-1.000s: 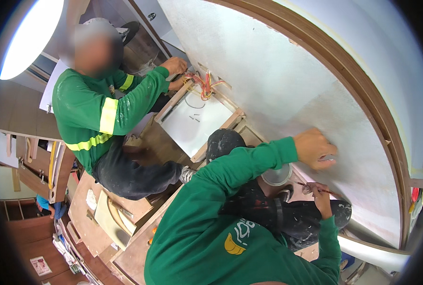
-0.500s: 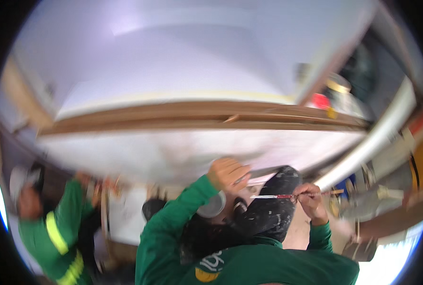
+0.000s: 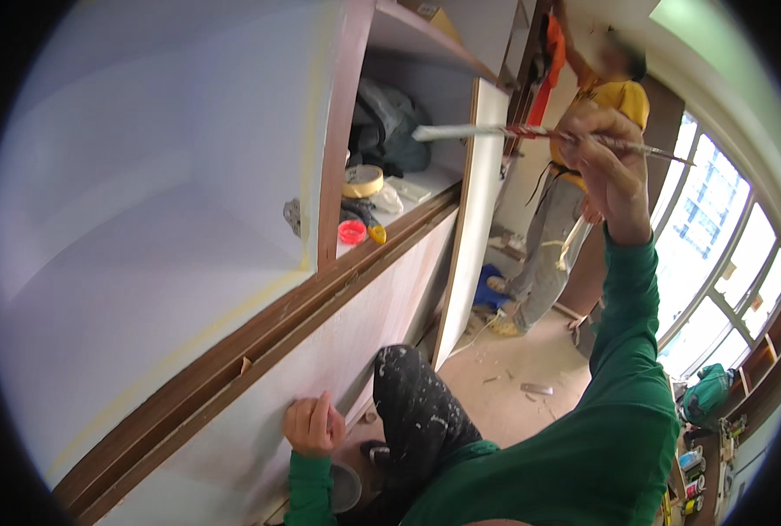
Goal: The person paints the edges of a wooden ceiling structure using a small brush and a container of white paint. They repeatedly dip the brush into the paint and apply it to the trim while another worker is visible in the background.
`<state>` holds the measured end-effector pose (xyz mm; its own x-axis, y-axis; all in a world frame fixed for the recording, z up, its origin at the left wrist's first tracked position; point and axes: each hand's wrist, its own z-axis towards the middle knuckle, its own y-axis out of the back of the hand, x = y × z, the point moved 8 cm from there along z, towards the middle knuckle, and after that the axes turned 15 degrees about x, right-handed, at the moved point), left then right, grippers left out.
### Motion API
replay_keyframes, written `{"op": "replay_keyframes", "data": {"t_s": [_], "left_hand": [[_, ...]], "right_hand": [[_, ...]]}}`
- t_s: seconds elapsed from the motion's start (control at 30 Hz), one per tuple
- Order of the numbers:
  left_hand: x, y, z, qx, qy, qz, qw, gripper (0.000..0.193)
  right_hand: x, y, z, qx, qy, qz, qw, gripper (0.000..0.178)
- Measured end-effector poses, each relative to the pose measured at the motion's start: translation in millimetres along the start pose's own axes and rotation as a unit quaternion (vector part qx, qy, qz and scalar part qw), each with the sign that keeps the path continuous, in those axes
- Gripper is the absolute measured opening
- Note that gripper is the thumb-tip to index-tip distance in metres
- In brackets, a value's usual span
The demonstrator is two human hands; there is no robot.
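Note:
My right hand (image 3: 608,162) is raised at the upper right, its fingers pinching a thin paintbrush (image 3: 520,131). The brush lies nearly level, its white-coated tip pointing left and its handle stained red. My left hand (image 3: 313,425) is low, against or just in front of the pale panel (image 3: 355,337) below the cabinet's brown wooden ledge (image 3: 272,337). Its fingers are curled; whether anything is inside them is hidden. Above the ledge opens the white cabinet interior (image 3: 154,289), with yellowish strips along its edges.
An open compartment holds a roll of masking tape (image 3: 362,182), a red round item (image 3: 352,231) and a grey bag (image 3: 399,131). A white door (image 3: 471,228) stands ajar. Beyond it stands a co-worker in a yellow shirt (image 3: 627,98). A round container (image 3: 345,487) sits under my left forearm.
My view has swung right toward the open compartment and windows. My right hand has risen with the paintbrush from near my knee. My left hand now sits lower, beside the panel.

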<state>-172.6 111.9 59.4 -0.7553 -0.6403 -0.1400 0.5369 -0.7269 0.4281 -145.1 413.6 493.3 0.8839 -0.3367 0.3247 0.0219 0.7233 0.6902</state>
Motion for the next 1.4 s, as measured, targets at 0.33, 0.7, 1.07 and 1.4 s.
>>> {"op": "replay_keyframes", "data": {"t_s": [0.33, 0.7, 1.07, 1.4], "left_hand": [[7, 9, 0, -0.005, 0.009, -0.055, 0.998, 0.030], [9, 7, -2, 0.021, -0.005, -0.033, 0.999, 0.029], [10, 6, -1, 0.035, -0.015, -0.026, 0.999, 0.027], [10, 9, 2, 0.045, -0.015, -0.028, 0.999, 0.026]], "right_hand": [[106, -82, 179, 0.193, 0.118, -0.443, 0.868, 0.017], [133, -189, 245, 0.357, 0.108, -0.626, 0.685, 0.022], [121, -228, 232, 0.364, 0.086, -0.715, 0.591, 0.013], [100, -224, 239, 0.413, 0.118, -0.687, 0.586, 0.010]]}}
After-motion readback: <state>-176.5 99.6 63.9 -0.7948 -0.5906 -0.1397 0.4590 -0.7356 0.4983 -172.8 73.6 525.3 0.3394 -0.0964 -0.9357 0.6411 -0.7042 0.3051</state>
